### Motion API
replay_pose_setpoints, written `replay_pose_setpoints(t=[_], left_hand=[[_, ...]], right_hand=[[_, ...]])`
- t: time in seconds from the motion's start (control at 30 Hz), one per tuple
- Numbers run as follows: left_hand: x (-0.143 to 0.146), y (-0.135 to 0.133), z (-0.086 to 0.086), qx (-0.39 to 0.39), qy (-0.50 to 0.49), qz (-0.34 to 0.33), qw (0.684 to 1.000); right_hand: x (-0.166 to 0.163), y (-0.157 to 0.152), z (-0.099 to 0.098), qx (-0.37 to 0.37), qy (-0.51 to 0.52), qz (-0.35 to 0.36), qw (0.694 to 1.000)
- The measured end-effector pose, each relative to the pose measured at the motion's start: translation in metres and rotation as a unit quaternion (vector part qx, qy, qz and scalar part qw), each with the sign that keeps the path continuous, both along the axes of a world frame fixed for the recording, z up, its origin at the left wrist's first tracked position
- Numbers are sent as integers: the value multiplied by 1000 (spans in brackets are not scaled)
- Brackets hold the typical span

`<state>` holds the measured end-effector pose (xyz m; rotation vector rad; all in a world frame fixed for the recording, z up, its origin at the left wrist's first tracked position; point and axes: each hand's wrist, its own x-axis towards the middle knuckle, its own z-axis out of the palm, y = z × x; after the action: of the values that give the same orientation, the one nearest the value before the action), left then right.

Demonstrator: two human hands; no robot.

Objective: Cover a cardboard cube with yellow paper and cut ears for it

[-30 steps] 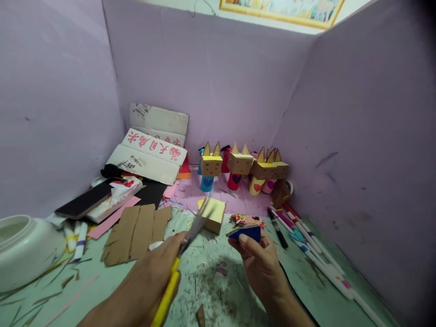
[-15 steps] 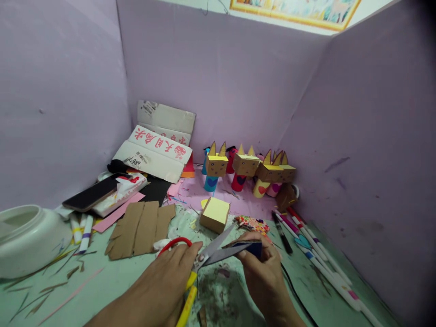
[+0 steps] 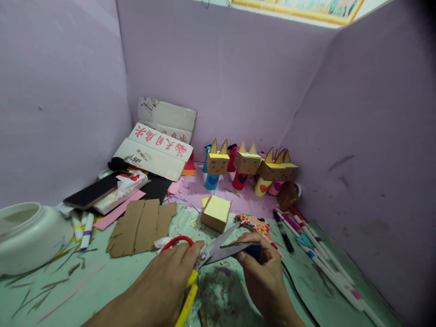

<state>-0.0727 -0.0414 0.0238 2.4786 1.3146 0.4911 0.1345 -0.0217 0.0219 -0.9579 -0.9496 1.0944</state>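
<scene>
My left hand grips a pair of scissors with red and yellow handles; the blades are parted and point right. My right hand pinches a small dark blue piece of paper that lies between the blades. Just beyond the hands sit a yellow-topped cardboard cube and a patterned paper scrap.
Several cardboard-headed figures on coloured tubes stand by the back wall. Slit cardboard, a phone, folded white boxes and a white bowl lie left. Marker pens lie right. Purple walls enclose the littered green table.
The scissors swung from pointing up toward the cube to lying level, blades now around the blue paper. My right hand lowered the paper. The view shifted slightly.
</scene>
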Motion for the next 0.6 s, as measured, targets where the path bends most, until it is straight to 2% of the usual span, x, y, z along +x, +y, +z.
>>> replay_pose_setpoints(t=[0.13, 0.37, 0.6], left_hand=[[1, 3, 0, 0, 15, 1, 1000], [4, 1, 14, -22, 72, -1, 997], [4, 0, 10, -15, 87, -10, 996]], right_hand=[[0, 0, -1, 1, 27, 15, 1000], [-1, 1, -4, -14, 57, 34, 998], [-2, 0, -4, -21, 82, 49, 995]])
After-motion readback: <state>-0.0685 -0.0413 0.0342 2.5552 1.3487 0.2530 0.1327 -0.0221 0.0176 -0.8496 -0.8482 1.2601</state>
